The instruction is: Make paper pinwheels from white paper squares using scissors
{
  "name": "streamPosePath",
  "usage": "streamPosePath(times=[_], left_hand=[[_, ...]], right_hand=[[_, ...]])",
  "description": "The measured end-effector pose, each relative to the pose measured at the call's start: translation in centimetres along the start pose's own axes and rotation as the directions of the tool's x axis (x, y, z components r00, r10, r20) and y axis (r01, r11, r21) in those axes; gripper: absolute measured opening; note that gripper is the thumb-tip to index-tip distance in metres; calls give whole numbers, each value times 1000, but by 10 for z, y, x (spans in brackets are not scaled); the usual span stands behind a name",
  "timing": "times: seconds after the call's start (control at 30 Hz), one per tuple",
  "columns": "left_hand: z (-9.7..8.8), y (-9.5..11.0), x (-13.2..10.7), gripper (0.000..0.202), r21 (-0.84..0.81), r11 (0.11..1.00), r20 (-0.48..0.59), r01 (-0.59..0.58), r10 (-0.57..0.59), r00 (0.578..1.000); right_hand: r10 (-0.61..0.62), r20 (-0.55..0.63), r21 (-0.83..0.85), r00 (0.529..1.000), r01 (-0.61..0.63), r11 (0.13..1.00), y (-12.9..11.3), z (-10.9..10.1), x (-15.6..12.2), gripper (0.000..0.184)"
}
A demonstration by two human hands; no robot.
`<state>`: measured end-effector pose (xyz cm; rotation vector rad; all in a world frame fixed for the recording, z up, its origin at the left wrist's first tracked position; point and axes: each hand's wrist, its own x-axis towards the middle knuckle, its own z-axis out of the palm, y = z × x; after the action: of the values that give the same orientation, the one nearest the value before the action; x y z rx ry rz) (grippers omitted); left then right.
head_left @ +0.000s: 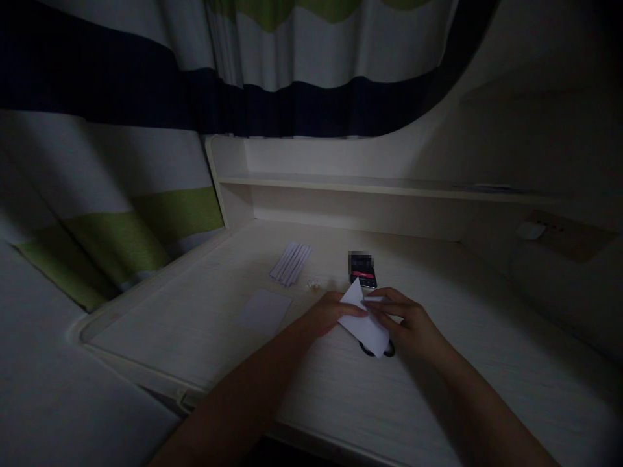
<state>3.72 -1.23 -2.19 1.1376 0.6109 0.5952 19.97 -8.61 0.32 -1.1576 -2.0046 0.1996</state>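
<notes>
Between my hands is a folded piece of white paper (370, 332), raised over the desk with one pointed corner up. My left hand (331, 312) grips its left side, the thumb lying across the front. On the other side my right hand (406, 314) pinches the paper's upper right part between thumb and fingers. Dark scissors handles (389, 349) stick out from under the paper; the rest of the scissors is hidden. A smartphone (363, 267) with a lit screen lies just beyond the paper.
Left of my hands a flat white sheet (264, 311) lies on the desk (195, 324). Behind it are several folded paper strips (291, 263) and a small whitish item (313, 284) I cannot identify. A shelf (341, 183) spans the back, below a striped curtain (311, 97). A plug (530, 229) is at right.
</notes>
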Motion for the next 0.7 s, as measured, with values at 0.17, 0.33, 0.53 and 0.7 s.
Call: streamPosePath(times=[0.17,0.33,0.53,0.7], left_hand=[[2,4,-3,31,70,997,-36,11,-8,999],[4,6,-5,32,49,998,-44,34,-32,999],[3,5,-3,30,80,996,-59,28,-24,998],[9,10,-10,26,65,998,-42,27,-24,999]], right_hand=[[164,-48,140,985,-156,978,-4,2,1,28],[290,-110,121,951,-277,953,-8,0,1,32],[21,-119,-59,993,-28,998,1,-2,0,20],[-167,-46,-266,985,149,952,6,-3,-1,24]])
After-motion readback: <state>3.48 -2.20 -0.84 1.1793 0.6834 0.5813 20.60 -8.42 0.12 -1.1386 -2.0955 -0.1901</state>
